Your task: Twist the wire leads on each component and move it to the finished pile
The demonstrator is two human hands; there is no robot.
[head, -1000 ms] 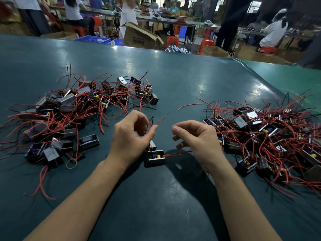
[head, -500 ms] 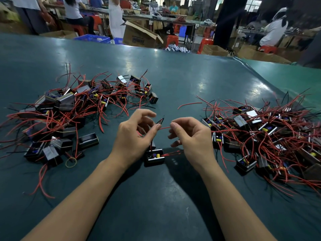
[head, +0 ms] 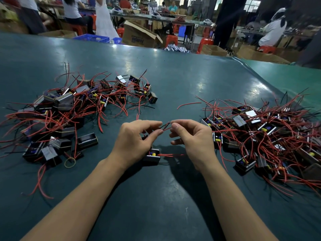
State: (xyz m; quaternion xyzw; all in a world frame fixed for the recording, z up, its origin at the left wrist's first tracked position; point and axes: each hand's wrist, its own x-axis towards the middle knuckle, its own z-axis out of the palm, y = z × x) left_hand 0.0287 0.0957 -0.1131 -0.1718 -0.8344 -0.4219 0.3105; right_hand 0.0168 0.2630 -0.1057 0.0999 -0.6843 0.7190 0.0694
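Observation:
A small black component [head: 152, 157] with a yellow part lies on the green table [head: 173, 80] between my wrists. Its red and black wire leads [head: 165, 127] rise up between my hands. My left hand [head: 133, 141] pinches the leads from the left, thumb against forefinger. My right hand [head: 192, 136] pinches the same leads from the right, fingertips nearly meeting the left ones. Another red lead [head: 171, 155] of the component runs along the table toward my right wrist.
A pile of components with red leads [head: 66, 112] covers the left of the table, a second pile [head: 265, 136] the right. A loose red wire [head: 188, 104] and a rubber band [head: 70, 162] lie on the table. Boxes, stools and people fill the background.
My hands have drawn together and lifted slightly. The leads, held by the left hand alone a second ago, are now pinched between both hands. The component has stayed on the table.

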